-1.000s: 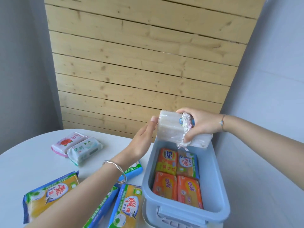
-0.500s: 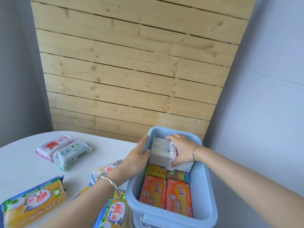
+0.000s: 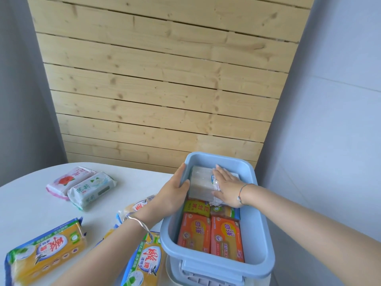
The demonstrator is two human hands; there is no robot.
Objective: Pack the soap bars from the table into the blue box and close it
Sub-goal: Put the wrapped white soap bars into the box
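The blue box (image 3: 266, 244) stands open at the table's right edge. Two orange soap bars (image 3: 194, 232) lie in its near half, with a yellow bar (image 3: 195, 207) behind them. A pale, clear-wrapped soap pack (image 3: 201, 182) sits at the far end inside. My right hand (image 3: 226, 187) lies palm down on that pack, thumb against its near side. My left hand (image 3: 175, 193) grips the box's left rim, thumb inside beside the pack. Several soap packs remain on the white table (image 3: 31, 203): a pink one (image 3: 66, 180), a white-green one (image 3: 90, 188) and yellow ones (image 3: 43, 250).
Another yellow pack (image 3: 144, 263) lies against the box's left side, and one more (image 3: 138, 205) is partly hidden under my left forearm. A wooden plank wall stands behind the table, and a grey wall runs close along the box's right.
The clear-wrapped pack went from above the box down into its far end. My right hand flattened on top of it. My left hand moved from the pack to the box's left rim.
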